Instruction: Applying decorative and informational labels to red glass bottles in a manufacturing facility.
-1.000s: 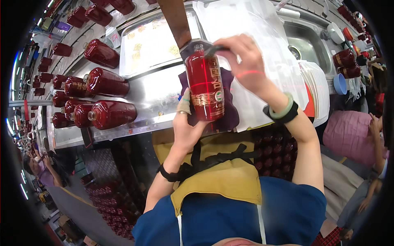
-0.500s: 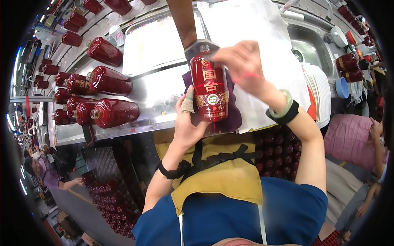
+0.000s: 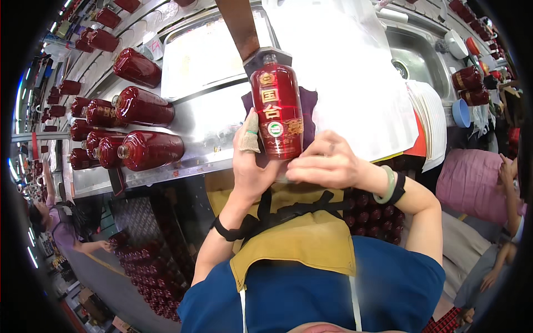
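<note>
A dark red glass bottle (image 3: 276, 111) with gold lettering and a round green-and-white emblem lies with its neck away from me, against a dark angular metal holder (image 3: 251, 61). My left hand (image 3: 252, 164) holds its lower left side and base, the thumb wrapped in a beige finger cover (image 3: 250, 133). By the lower right of the base is my right hand (image 3: 327, 164), its fingers curled together. Whether it touches the glass or pinches something small, I cannot make out. A purple cloth (image 3: 308, 105) lies beneath the bottle.
Several more red bottles (image 3: 152, 150) stand at the left on the metal counter (image 3: 208, 125). White sheets (image 3: 355, 94) cover the bench at right, beside a stack of white paper (image 3: 430, 119) and a sink (image 3: 419, 53). At far left, another person's hand (image 3: 102, 246) reaches toward bottles below.
My right hand has come down from the bottle's neck to beside its base. The bottle has turned a little about its length, its emblem shifting left. My left hand keeps its hold.
</note>
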`<state>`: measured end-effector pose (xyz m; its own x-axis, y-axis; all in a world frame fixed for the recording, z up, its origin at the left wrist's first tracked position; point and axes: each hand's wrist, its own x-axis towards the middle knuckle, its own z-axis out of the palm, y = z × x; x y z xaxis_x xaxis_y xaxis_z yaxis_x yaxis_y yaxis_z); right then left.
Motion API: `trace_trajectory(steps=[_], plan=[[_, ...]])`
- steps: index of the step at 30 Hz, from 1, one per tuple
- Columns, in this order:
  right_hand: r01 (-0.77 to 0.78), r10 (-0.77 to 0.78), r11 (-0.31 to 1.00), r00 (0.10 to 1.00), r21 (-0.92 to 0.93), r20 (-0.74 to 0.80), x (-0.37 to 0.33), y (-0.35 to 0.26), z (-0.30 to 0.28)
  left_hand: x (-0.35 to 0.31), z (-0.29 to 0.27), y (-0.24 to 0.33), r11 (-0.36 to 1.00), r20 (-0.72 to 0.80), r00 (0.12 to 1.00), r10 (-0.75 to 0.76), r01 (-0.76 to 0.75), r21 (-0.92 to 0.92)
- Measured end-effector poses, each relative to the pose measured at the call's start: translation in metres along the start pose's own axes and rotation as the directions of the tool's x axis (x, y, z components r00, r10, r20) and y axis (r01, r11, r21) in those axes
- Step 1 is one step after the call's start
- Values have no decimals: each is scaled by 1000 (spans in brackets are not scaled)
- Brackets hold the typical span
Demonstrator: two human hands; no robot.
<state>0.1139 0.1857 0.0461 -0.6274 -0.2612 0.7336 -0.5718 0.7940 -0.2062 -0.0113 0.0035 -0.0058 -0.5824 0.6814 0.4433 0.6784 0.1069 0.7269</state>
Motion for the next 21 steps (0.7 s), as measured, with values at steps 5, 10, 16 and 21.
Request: trace_trajectory(steps=[5,10,16,21], plan=[[-355,328,915,931,-192,-158,-10,-1,2,-4,-4,-4,981,121,985,-121,137,-137],[-60,53,993,996,-97,-67,-5,-17,8,-2,0,5,999,7,999,-40,40,35],[-788,930,356,351,502,-108,-15,-18,-3,-1,-2,8,996,10,1000,-24,25,-90],[-789,964,73,212,611,160,-9,0,19,-2,-2,9,987,-24,992,120,-117,108]])
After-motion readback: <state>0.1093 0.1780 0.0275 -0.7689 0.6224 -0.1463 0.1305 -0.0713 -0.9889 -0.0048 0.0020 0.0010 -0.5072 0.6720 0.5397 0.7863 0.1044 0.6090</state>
